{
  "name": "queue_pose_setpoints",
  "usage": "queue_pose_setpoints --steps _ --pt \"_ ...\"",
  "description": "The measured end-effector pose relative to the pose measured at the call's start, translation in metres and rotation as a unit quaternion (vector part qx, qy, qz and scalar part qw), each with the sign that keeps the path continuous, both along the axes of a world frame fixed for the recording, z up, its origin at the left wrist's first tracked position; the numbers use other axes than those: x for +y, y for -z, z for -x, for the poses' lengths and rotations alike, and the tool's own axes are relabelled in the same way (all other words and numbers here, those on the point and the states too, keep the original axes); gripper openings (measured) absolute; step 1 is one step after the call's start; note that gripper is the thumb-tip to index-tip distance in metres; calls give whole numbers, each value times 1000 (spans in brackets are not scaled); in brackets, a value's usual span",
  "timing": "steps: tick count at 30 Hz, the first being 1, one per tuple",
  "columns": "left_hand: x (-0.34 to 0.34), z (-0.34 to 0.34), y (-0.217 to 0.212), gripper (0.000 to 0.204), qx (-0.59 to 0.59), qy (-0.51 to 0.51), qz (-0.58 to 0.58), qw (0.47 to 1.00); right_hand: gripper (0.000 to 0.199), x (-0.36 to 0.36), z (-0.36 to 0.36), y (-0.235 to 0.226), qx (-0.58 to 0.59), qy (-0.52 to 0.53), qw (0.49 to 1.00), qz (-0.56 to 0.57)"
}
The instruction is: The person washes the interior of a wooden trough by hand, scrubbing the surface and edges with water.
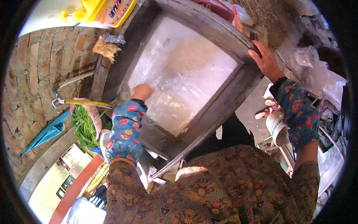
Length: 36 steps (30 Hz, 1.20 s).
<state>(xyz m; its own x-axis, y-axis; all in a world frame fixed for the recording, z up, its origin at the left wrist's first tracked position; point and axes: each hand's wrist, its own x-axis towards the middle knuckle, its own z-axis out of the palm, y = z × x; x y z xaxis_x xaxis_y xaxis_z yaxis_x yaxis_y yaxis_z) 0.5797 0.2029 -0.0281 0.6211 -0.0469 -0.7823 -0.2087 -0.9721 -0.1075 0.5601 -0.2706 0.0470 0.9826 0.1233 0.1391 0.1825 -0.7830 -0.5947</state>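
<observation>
A deep grey rectangular sink [227, 100] lies in front of me, its bottom bright, whitish and wet-looking. My left hand [143, 92] is low inside it near the left wall, closed, knuckles up. Whatever the fingers may hold is hidden. My right hand [267, 62] grips the sink's right rim, fingers hooked over the edge. Both forearms wear blue flowered sleeve covers. On the left rim, above my left hand, sit a tan fibrous scrubber [106, 49] and a grey metal scouring pad [114, 39].
A yellow jug [112, 13] stands beyond the far left corner. Left of the sink are a brick wall [37, 71], a hooked yellow-handled tool [84, 102] and a pink basket [96, 115] of green leafy stalks [82, 125]. A clear plastic container [307, 56] lies among clutter at right.
</observation>
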Motion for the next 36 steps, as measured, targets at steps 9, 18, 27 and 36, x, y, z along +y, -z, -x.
queue_pose_setpoints --steps 9,18,27,36 --pt "-193 -60 37 53 -295 180 271 898 39 3 -4 5 10 1 998 61" --pt "-72 -69 72 81 -179 -131 288 932 39 -1 -3 -4 68 16 997 19" --pt "88 -13 46 70 36 -68 -60 995 39 6 -7 1 42 4 999 -11" --pt "-128 -85 3 43 -403 19 409 818 40 7 -6 -11 61 6 998 -14"
